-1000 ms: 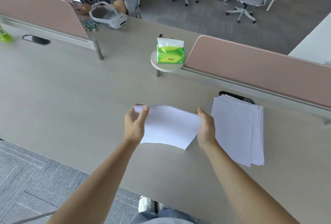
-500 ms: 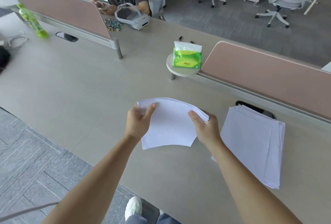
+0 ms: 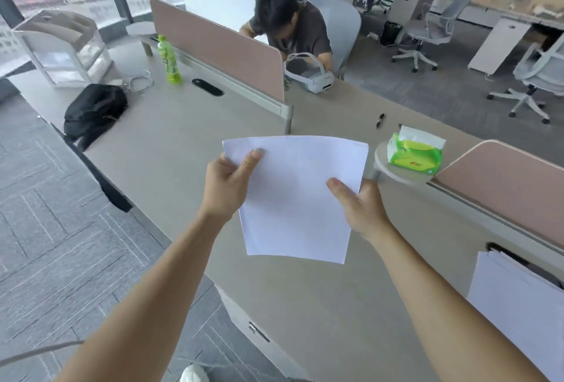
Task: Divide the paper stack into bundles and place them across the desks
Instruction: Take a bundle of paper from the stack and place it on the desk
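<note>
1. The bundle point(image 3: 297, 198) now rides higher and further left than a second ago — clear of the desk point(image 3: 183, 137).
2. Left hand point(image 3: 227, 186) and right hand point(image 3: 360, 207) each pinch a side edge.
3. The paper stack point(image 3: 518, 305) has dropped to the lower right, probably untouched.
4. Likely a carry toward the next desk section.

The paper bundle point(image 3: 300, 195) is plain white w/ no print, same as the paper stack point(image 3: 518, 311) at the right. The counter point(image 3: 171, 125) is light beige-grey. Dividers point(image 3: 219, 49) are dusty pink w/ grey trim. Tissue pack point(image 3: 415, 154) is bright green & yellow, white tissue on top. Bottle point(image 3: 169, 59) is lime green. Bag point(image 3: 94, 108) is black; headset point(image 3: 308, 72) white. Floor carpet point(image 3: 55, 229) is grey w/ a striped tile pattern.
</note>
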Available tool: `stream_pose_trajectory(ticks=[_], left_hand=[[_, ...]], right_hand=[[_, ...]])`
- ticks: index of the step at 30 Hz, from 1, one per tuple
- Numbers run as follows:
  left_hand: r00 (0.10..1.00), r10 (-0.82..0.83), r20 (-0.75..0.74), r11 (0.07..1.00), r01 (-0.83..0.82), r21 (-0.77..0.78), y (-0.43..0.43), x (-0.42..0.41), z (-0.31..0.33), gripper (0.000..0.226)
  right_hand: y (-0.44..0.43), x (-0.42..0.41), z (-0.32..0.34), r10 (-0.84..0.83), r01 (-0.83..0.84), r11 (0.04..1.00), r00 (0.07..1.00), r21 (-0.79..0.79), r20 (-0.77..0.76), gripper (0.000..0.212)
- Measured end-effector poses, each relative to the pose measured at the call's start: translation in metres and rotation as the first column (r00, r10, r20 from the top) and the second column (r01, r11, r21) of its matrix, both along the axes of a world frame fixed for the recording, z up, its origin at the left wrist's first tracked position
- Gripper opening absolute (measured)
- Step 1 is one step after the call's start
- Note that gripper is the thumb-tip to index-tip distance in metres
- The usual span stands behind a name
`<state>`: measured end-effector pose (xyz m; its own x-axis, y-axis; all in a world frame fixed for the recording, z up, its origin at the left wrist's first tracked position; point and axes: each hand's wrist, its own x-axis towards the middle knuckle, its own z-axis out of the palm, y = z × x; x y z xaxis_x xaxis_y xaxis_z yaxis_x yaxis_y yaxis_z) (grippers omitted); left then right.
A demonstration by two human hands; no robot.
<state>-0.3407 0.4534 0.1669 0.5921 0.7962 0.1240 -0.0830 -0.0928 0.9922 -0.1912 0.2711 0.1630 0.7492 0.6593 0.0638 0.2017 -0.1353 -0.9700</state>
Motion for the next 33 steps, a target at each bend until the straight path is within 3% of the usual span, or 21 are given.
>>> stream_pose_trajectory(ticks=[5, 9, 12, 17, 23, 27, 29, 33], left_hand=[[0.998, -0.037, 0.048, 0.998, 0.039, -0.042, 0.093, -0.054, 0.011, 0.014], [0.997, 0.000, 0.074, 0.997, 0.006, -0.080, 0.158, -0.090, 0.007, 0.054], [0.994, 0.052, 0.099, 0.994, -0.041, -0.103, 0.193, -0.099, 0.005, 0.034], [0.956, 0.265, 0.128, 0.963, -0.256, -0.086, 0.258, -0.092, 0.007, 0.048], [0.954, 0.286, 0.086, 0.957, -0.280, -0.074, 0.346, -0.065, -0.005, 0.042], [0.944, 0.304, 0.131, 0.953, -0.302, -0.038, 0.418, -0.031, -0.020, 0.046], [0.930, 0.334, 0.155, 0.941, -0.338, -0.005, 0.455, -0.012, -0.029, 0.060], [0.841, 0.505, 0.196, 0.860, -0.509, -0.035, 0.518, 0.032, -0.042, 0.047]], right_hand=[[0.097, -0.056, 0.015, -0.092, 0.094, 0.995, 0.994, -0.029, 0.058, 0.028], [0.164, -0.091, 0.028, -0.116, 0.115, 0.993, 0.991, 0.018, 0.072, 0.026], [0.212, -0.112, 0.034, -0.107, 0.101, 0.993, 0.989, 0.063, 0.105, 0.023], [0.284, -0.132, 0.026, -0.051, 0.039, 0.992, 0.994, 0.118, 0.100, 0.020], [0.367, -0.112, 0.001, -0.041, 0.039, 0.985, 0.999, 0.166, 0.008, 0.008], [0.437, -0.080, -0.019, -0.060, 0.069, 0.978, 0.997, 0.197, -0.052, 0.042], [0.472, -0.063, -0.031, -0.065, 0.078, 0.975, 0.996, 0.209, -0.068, 0.044], [0.539, -0.036, -0.052, -0.065, 0.074, 0.974, 0.997, 0.215, -0.046, 0.039]])
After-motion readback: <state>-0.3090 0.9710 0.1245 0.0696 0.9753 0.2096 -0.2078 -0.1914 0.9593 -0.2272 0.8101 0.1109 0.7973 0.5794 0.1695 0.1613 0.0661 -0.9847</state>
